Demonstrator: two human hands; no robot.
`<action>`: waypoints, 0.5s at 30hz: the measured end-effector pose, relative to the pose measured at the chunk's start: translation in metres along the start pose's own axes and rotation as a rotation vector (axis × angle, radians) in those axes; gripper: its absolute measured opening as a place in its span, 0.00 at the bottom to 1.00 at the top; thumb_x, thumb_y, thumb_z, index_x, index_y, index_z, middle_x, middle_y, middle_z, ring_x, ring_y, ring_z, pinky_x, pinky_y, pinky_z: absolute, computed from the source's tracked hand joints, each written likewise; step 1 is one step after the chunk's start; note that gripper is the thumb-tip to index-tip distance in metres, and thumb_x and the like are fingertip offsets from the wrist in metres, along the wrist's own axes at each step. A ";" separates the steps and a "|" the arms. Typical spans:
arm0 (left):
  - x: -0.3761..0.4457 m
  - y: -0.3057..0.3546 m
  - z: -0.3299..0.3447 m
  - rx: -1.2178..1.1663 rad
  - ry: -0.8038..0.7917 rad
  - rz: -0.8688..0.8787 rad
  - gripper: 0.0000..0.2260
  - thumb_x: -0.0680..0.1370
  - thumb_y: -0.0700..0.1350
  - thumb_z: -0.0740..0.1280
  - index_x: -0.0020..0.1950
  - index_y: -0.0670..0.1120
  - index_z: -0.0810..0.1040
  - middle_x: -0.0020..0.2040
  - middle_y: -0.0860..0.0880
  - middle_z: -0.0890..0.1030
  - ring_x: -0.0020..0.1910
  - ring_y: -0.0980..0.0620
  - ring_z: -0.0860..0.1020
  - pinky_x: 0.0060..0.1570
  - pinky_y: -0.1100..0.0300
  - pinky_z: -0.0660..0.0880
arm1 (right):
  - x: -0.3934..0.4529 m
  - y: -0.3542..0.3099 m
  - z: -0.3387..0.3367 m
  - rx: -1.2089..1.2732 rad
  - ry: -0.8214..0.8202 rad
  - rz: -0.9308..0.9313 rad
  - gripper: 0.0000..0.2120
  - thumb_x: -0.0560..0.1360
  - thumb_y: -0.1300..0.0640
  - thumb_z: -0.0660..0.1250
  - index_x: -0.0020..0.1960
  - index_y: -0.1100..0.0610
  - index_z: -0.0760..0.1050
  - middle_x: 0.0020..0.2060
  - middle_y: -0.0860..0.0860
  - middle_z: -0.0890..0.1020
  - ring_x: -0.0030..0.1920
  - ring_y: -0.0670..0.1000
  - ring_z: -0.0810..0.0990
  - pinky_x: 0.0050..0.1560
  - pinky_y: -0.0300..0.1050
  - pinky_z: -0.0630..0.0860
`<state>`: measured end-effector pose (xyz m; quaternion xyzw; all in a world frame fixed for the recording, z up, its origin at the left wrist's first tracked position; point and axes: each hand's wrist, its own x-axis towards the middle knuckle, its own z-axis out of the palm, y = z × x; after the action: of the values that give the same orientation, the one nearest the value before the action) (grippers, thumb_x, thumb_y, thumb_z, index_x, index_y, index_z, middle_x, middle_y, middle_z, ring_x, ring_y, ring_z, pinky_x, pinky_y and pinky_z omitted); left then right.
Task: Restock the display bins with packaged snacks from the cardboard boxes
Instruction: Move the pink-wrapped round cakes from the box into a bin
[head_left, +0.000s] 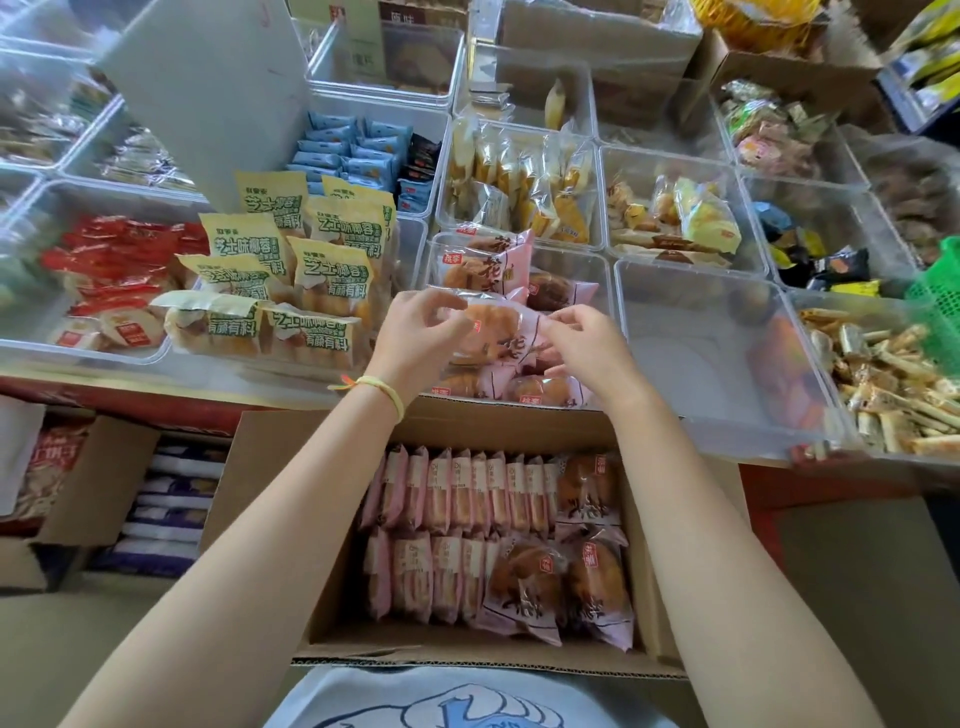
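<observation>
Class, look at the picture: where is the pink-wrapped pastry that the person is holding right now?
The pink-wrapped pastry sits centre frame, pinched between the left hand and right hand over the clear bin, above the open cardboard box.

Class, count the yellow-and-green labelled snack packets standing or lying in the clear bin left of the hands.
7 yellow-and-green labelled snack packets: two at the back, two in the middle, two lower, one lying in front. More may be hidden.
</observation>
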<state>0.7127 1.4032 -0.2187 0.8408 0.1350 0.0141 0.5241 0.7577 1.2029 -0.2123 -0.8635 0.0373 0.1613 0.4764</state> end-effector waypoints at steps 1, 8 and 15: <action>-0.005 0.000 0.003 0.013 -0.014 -0.008 0.10 0.73 0.52 0.67 0.53 0.53 0.80 0.54 0.51 0.74 0.54 0.51 0.76 0.58 0.49 0.76 | -0.003 0.002 0.000 0.014 -0.027 -0.011 0.12 0.80 0.51 0.63 0.61 0.54 0.76 0.53 0.50 0.81 0.52 0.50 0.82 0.44 0.44 0.83; 0.001 -0.020 0.012 0.191 -0.010 -0.168 0.17 0.76 0.45 0.63 0.64 0.46 0.77 0.64 0.44 0.77 0.59 0.47 0.76 0.60 0.52 0.74 | 0.009 0.015 0.019 -0.112 -0.144 0.014 0.22 0.77 0.57 0.65 0.71 0.55 0.72 0.63 0.51 0.78 0.58 0.50 0.79 0.63 0.55 0.77; 0.020 -0.012 0.012 0.453 -0.326 -0.422 0.25 0.78 0.56 0.65 0.66 0.39 0.73 0.54 0.41 0.80 0.39 0.50 0.73 0.38 0.58 0.70 | 0.023 0.015 0.035 -0.323 -0.240 0.010 0.29 0.77 0.53 0.71 0.75 0.52 0.66 0.64 0.52 0.76 0.61 0.54 0.76 0.54 0.47 0.74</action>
<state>0.7311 1.4030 -0.2372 0.8806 0.2200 -0.2592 0.3300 0.7677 1.2255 -0.2491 -0.9030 -0.0418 0.2693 0.3321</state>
